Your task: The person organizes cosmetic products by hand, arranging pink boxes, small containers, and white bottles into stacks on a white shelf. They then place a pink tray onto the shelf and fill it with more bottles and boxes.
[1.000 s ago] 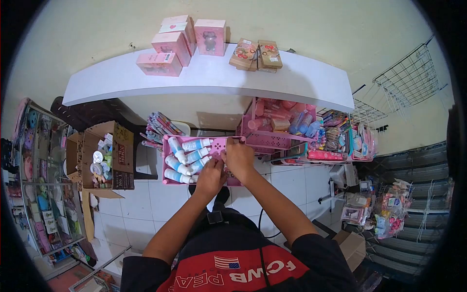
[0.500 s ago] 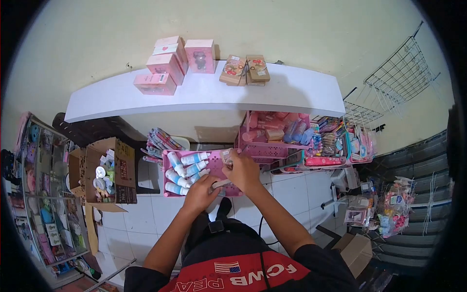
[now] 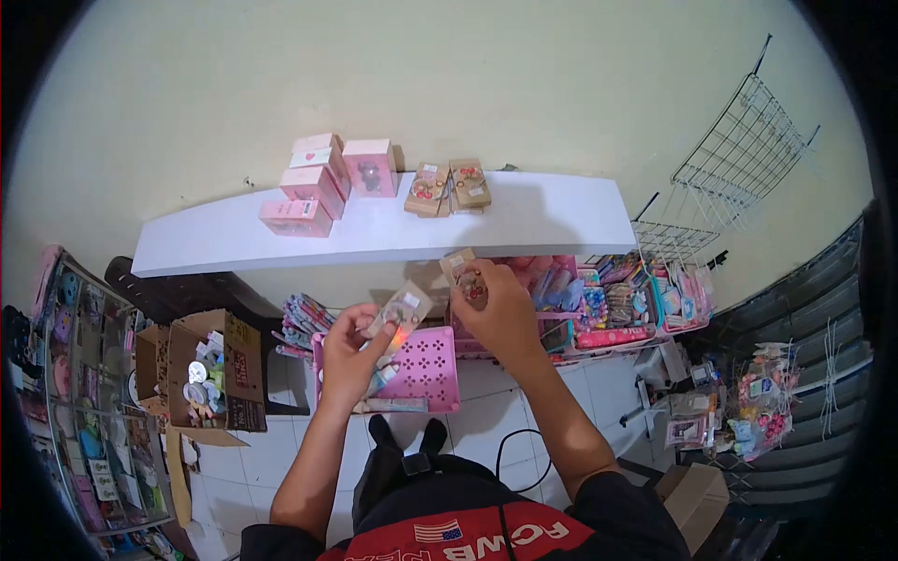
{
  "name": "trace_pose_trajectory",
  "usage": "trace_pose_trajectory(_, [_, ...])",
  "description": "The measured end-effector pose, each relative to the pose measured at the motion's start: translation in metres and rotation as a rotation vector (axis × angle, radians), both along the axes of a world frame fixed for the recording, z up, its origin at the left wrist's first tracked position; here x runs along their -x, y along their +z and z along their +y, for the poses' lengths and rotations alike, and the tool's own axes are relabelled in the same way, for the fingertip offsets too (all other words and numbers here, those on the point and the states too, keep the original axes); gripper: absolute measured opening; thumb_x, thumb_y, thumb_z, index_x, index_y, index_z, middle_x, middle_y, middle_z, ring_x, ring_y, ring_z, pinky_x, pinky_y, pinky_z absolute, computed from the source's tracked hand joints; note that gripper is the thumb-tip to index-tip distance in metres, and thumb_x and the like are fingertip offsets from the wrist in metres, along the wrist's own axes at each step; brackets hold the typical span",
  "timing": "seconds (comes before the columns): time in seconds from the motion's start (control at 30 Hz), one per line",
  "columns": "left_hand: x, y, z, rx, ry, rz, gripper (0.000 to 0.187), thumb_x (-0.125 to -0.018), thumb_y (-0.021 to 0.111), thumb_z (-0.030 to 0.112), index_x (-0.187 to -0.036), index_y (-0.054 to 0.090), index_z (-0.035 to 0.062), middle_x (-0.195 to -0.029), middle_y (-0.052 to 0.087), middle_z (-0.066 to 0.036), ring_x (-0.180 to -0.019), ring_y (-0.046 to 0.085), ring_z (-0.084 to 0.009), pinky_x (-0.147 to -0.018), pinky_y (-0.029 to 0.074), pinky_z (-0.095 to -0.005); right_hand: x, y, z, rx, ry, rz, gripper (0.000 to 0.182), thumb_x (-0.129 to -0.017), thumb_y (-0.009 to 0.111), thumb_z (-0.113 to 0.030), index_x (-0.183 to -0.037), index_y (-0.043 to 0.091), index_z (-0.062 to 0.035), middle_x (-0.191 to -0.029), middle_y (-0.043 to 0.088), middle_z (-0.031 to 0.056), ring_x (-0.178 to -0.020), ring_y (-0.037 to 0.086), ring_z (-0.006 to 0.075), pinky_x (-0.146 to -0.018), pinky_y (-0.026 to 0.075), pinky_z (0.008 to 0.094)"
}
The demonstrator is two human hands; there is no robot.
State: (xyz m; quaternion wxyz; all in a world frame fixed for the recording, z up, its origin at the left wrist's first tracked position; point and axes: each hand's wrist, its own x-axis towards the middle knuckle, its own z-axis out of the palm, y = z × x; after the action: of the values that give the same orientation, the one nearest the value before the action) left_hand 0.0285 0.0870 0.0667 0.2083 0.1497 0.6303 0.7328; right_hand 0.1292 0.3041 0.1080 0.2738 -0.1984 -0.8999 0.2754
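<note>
My left hand (image 3: 348,355) grips a small brown card packet (image 3: 406,305) by its lower edge, thumb on its face, above the pink basket. Between the fingers of my right hand (image 3: 500,307) is another brown packet (image 3: 458,261) with a white label and red print, just below the front edge of the white shelf (image 3: 552,210). Two stacks of similar brown packets (image 3: 427,190) lie on that shelf. Under my hands, the perforated pink basket (image 3: 448,366) contains white-and-blue bottles (image 3: 382,379), partly covered by my left hand.
Several pink boxes (image 3: 371,168) stand on the shelf's left part. Crates of pink goods and stationery (image 3: 613,304) are below its right end. An open cardboard box (image 3: 245,369) and a glass display case (image 3: 98,411) stand at left; wire racks (image 3: 748,140) are at right.
Both hands have risen from the pink basket toward the shelf, each with a brown packet now plainly visible. The view has tilted upward, so the shelf sits lower in the picture.
</note>
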Motion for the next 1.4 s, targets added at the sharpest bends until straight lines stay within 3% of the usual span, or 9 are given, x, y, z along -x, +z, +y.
trace_pose_trajectory(0.13, [0.015, 0.042, 0.049, -0.125, 0.068, 0.007, 0.034, -0.093, 0.080, 0.010, -0.119, 0.061, 0.0021, -0.102, 0.060, -0.002, -0.075, 0.061, -0.0058, -0.064, 0.051, -0.0210, 0.018, 0.022, 0.018, -0.092, -0.030, 0.048, 0.042, -0.087, 0.075, -0.028, -0.123, 0.065, -0.0071, -0.101, 0.064, 0.0185, -0.092, 0.068, 0.0379, -0.082, 0.057, 0.0472])
trace_pose_trajectory(0.37, [0.062, 0.053, 0.130, -0.113, 0.181, 0.257, 0.034, -0.090, 0.084, 0.015, -0.113, 0.063, 0.0008, -0.092, 0.059, 0.000, -0.076, 0.057, -0.0070, -0.065, 0.048, -0.0225, 0.063, 0.052, 0.057, -0.186, -0.121, 0.037, 0.043, -0.087, 0.074, -0.030, -0.121, 0.068, -0.0060, -0.102, 0.065, 0.0210, -0.099, 0.068, 0.0392, -0.084, 0.057, 0.0481])
trace_pose_trajectory(0.53, [0.079, 0.062, 0.159, 0.128, 0.324, 0.645, 0.033, -0.084, 0.085, 0.016, -0.105, 0.065, -0.0003, -0.091, 0.065, -0.013, -0.075, 0.059, -0.0227, -0.071, 0.051, -0.0356, 0.088, 0.054, 0.075, -0.214, -0.156, 0.067, 0.039, -0.085, 0.075, -0.029, -0.116, 0.069, -0.0068, -0.100, 0.065, 0.0213, -0.093, 0.069, 0.0382, -0.081, 0.057, 0.0472])
trace_pose_trajectory(0.77, [0.080, 0.059, 0.164, 0.341, 0.418, 0.886, 0.032, -0.088, 0.082, 0.024, -0.106, 0.067, 0.0021, -0.094, 0.063, -0.014, -0.079, 0.063, -0.0295, -0.071, 0.052, -0.0411, 0.118, 0.034, 0.088, -0.251, -0.155, 0.147, 0.042, -0.083, 0.078, -0.027, -0.116, 0.068, -0.0035, -0.098, 0.063, 0.0224, -0.092, 0.067, 0.0403, -0.078, 0.057, 0.0483])
trace_pose_trajectory(0.93, [0.074, 0.062, 0.155, 0.331, 0.417, 0.959, 0.030, -0.090, 0.080, 0.023, -0.109, 0.068, 0.0023, -0.094, 0.063, -0.015, -0.080, 0.063, -0.0291, -0.071, 0.052, -0.0406, 0.125, 0.030, 0.090, -0.251, -0.147, 0.139, 0.042, -0.084, 0.079, -0.029, -0.113, 0.066, -0.0009, -0.100, 0.059, 0.0241, -0.092, 0.066, 0.0423, -0.077, 0.058, 0.0493])
trace_pose_trajectory(1.07, [0.057, 0.070, 0.129, 0.314, 0.346, 0.851, 0.027, -0.091, 0.078, 0.019, -0.110, 0.068, 0.0022, -0.093, 0.063, -0.015, -0.078, 0.061, -0.0271, -0.070, 0.051, -0.0376, 0.127, 0.031, 0.092, -0.214, -0.149, 0.150, 0.044, -0.087, 0.079, -0.031, -0.115, 0.066, -0.0004, -0.104, 0.058, 0.0248, -0.092, 0.066, 0.0420, -0.078, 0.058, 0.0487])
trace_pose_trajectory(1.13, [0.051, 0.062, 0.109, 0.249, 0.315, 0.853, 0.024, -0.092, 0.077, 0.013, -0.111, 0.068, 0.0017, -0.092, 0.063, -0.012, -0.076, 0.059, -0.0233, -0.068, 0.050, -0.0341, 0.125, 0.033, 0.089, -0.188, -0.153, 0.104, 0.047, -0.087, 0.079, -0.032, -0.119, 0.067, -0.0003, -0.105, 0.059, 0.0252, -0.092, 0.067, 0.0418, -0.080, 0.058, 0.0477])
trace_pose_trajectory(1.23, [0.044, 0.051, 0.073, 0.227, 0.320, 0.794, 0.019, -0.093, 0.075, 0.010, -0.109, 0.068, 0.0011, -0.091, 0.063, -0.010, -0.075, 0.058, -0.0203, -0.067, 0.048, -0.0321, 0.124, 0.044, 0.085, -0.151, -0.158, 0.057, 0.044, -0.091, 0.074, -0.038, -0.111, 0.066, 0.0008, -0.104, 0.057, 0.0248, -0.094, 0.067, 0.0428, -0.077, 0.058, 0.0491])
trace_pose_trajectory(1.4, [0.032, 0.025, 0.002, 0.346, 0.327, 0.688, 0.013, -0.096, 0.072, 0.010, -0.105, 0.069, 0.0013, -0.090, 0.064, -0.008, -0.075, 0.059, -0.0155, -0.066, 0.047, -0.0288, 0.119, 0.045, 0.080, -0.177, -0.193, 0.016, 0.045, -0.095, 0.070, -0.043, -0.109, 0.069, -0.0005, -0.105, 0.057, 0.0230, -0.096, 0.067, 0.0404, -0.077, 0.058, 0.0485])
